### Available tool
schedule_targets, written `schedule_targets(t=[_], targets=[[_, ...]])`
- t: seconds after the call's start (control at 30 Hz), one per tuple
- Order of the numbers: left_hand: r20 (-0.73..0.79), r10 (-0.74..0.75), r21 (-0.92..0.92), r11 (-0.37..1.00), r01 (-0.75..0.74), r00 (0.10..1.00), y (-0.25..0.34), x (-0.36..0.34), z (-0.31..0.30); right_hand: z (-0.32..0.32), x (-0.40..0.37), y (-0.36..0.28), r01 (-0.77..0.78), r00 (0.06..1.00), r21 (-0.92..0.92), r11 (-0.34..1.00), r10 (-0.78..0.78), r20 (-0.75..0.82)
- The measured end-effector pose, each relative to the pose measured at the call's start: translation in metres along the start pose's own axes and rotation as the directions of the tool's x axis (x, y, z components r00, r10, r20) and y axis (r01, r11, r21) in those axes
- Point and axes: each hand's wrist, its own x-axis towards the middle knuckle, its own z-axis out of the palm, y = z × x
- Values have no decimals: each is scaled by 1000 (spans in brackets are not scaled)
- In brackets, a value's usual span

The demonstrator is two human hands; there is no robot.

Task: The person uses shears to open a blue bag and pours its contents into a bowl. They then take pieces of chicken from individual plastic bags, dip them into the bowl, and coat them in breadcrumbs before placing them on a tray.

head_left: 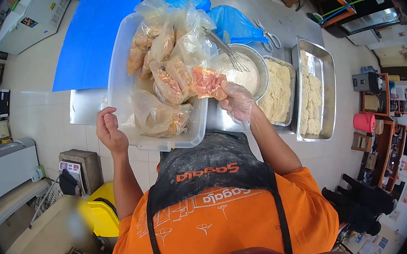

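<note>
My right hand (238,102), in a clear plastic glove, grips a piece of raw chicken (209,83). The meat hangs over the right side of a translucent plastic tub (197,136), left of a metal bowl (263,73) of pale batter (243,77). A whisk (227,50) leans in that bowl. My bare left hand (110,131) has its fingers curled at the tub's left rim. Inside the tub lie several clear bags of marinated meat (169,83), some with their mouths loose.
Right of the bowl stand a tray of crumbs (276,89) and a deep steel pan (328,89) holding more breading. Scissors (269,38) and blue plastic bags (235,24) lie behind. A blue board (90,39) is at left. Another person (358,205) stands at far right.
</note>
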Motion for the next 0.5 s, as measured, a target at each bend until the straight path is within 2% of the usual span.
schedule_targets(t=[0.07, 0.17, 0.27, 0.37, 0.4, 0.47, 0.5], targets=[[3, -6, 3, 1000, 6, 1000, 0, 0, 1, 20, -2, 1, 55, 990, -2, 998, -55, -126], [-1, -9, 12, 1000, 9, 1000, 0, 0, 1, 23, -7, -4, 115, 991, -21, 993, -116, -59], [-8, -12, 21, 1000, 12, 1000, 0, 0, 1, 13, -11, -21, 154, 986, -45, 987, -150, 72], [-8, -22, 13, 1000, 22, 1000, 1, 0, 0, 21, -35, -53, 171, 985, -193, 966, -171, 18], [-7, -22, 8, 1000, 22, 1000, 2, 0, 0, 25, -42, -63, 156, 983, -314, 936, -180, -48], [-7, -22, -5, 1000, 22, 1000, 2, -1, 0, 26, -53, -81, 94, 960, -538, 838, -219, -174], [-7, -20, -12, 1000, 20, 1000, 2, -1, -1, 9, -52, -90, 14, 965, -703, 711, -195, -178]])
